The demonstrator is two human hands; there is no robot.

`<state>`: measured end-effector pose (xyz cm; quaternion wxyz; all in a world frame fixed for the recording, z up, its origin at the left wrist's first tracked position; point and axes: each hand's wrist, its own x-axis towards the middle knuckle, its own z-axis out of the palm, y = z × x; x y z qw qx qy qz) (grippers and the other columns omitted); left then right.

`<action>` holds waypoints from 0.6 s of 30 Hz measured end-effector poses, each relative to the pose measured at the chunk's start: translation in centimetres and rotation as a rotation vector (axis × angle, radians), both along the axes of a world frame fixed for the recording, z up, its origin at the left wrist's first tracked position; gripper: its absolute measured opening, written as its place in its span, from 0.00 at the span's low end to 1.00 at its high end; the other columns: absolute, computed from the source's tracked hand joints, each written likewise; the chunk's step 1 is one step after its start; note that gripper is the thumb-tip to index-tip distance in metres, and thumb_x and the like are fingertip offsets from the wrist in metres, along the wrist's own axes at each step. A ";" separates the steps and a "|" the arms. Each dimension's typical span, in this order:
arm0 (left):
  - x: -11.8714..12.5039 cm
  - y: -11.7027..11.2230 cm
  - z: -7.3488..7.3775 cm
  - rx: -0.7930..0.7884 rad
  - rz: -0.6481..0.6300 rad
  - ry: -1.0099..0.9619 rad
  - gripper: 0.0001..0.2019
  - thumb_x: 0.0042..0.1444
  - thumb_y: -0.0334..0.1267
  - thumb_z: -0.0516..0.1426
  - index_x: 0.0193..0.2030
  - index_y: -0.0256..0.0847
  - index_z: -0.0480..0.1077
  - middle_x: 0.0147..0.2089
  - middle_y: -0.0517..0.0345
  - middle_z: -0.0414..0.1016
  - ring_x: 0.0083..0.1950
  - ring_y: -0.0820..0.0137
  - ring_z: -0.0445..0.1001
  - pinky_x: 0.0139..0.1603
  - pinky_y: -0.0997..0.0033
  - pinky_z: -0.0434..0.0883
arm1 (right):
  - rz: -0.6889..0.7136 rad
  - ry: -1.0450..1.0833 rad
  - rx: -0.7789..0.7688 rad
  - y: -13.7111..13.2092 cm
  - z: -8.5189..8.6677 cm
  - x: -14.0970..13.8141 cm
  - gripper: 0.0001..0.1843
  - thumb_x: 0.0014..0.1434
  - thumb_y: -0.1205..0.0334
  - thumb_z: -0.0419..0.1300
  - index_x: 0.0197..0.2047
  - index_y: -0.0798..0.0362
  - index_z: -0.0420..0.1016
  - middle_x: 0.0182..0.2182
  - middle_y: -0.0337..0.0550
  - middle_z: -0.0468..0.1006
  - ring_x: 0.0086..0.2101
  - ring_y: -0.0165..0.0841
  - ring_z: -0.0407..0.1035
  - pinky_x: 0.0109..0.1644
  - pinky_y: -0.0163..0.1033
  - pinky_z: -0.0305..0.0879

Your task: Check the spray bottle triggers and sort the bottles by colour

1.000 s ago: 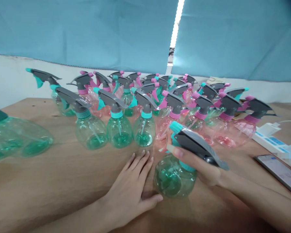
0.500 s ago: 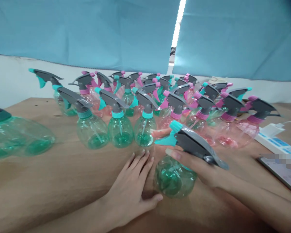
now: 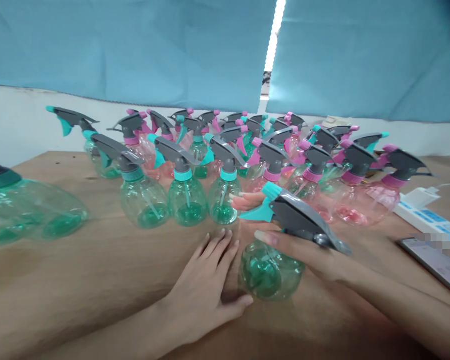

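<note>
A spray bottle (image 3: 272, 275) with a clear green body, a dark grey head and a turquoise nozzle and trigger is in front of me. My right hand (image 3: 303, 252) is wrapped round its neck, thumb on the near side and fingertips showing behind the trigger. The bottle tilts a little, and its collar is mostly hidden by the hand. Just left of it, my left hand (image 3: 206, 292) lies flat on the wooden table (image 3: 108, 290), fingers stretched forward and holding nothing. Beyond its fingertips stands another green spray bottle (image 3: 225, 202).
Several green and pink spray bottles (image 3: 187, 200) stand in close rows across the back. More green bottles (image 3: 37, 210) are at the left edge. On the right are a white power strip (image 3: 422, 215) and a phone (image 3: 435, 265). Behind hangs a blue curtain (image 3: 135, 50).
The fingertips of my right hand behind the trigger show slightly higher and more spread. The held bottle stays almost in place, and my left hand lies as before.
</note>
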<state>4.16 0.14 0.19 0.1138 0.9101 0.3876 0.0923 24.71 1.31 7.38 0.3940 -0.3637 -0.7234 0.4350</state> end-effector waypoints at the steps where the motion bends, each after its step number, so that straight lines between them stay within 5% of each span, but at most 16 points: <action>1: 0.0 0.0 0.0 0.001 0.003 -0.001 0.39 0.55 0.56 0.59 0.65 0.29 0.58 0.67 0.36 0.58 0.67 0.46 0.56 0.64 0.42 0.55 | 0.018 0.016 -0.017 0.0 -0.1 0.0 0.11 0.61 0.53 0.58 0.41 0.47 0.79 0.35 0.42 0.82 0.41 0.41 0.78 0.44 0.45 0.77; 7: -0.1 0.0 -0.2 0.016 -0.008 -0.026 0.38 0.55 0.56 0.58 0.65 0.32 0.58 0.67 0.38 0.59 0.67 0.46 0.57 0.64 0.42 0.55 | 0.053 0.079 -0.038 0.0 -0.3 0.0 0.10 0.61 0.57 0.59 0.44 0.46 0.78 0.36 0.42 0.82 0.45 0.40 0.77 0.50 0.46 0.74; 13: -0.2 0.0 -0.1 0.016 -0.002 -0.027 0.37 0.55 0.55 0.59 0.65 0.33 0.59 0.67 0.38 0.59 0.66 0.47 0.57 0.64 0.44 0.56 | 0.051 0.146 -0.169 0.0 -0.3 -0.2 0.06 0.59 0.58 0.60 0.36 0.50 0.76 0.37 0.45 0.82 0.49 0.42 0.75 0.57 0.50 0.69; 18: -0.2 0.0 -0.3 0.018 -0.013 -0.021 0.38 0.57 0.56 0.58 0.66 0.33 0.57 0.68 0.38 0.56 0.67 0.47 0.55 0.64 0.45 0.55 | 0.107 0.134 -0.109 0.0 0.0 0.0 0.10 0.61 0.62 0.58 0.44 0.46 0.79 0.42 0.41 0.82 0.43 0.35 0.78 0.58 0.46 0.68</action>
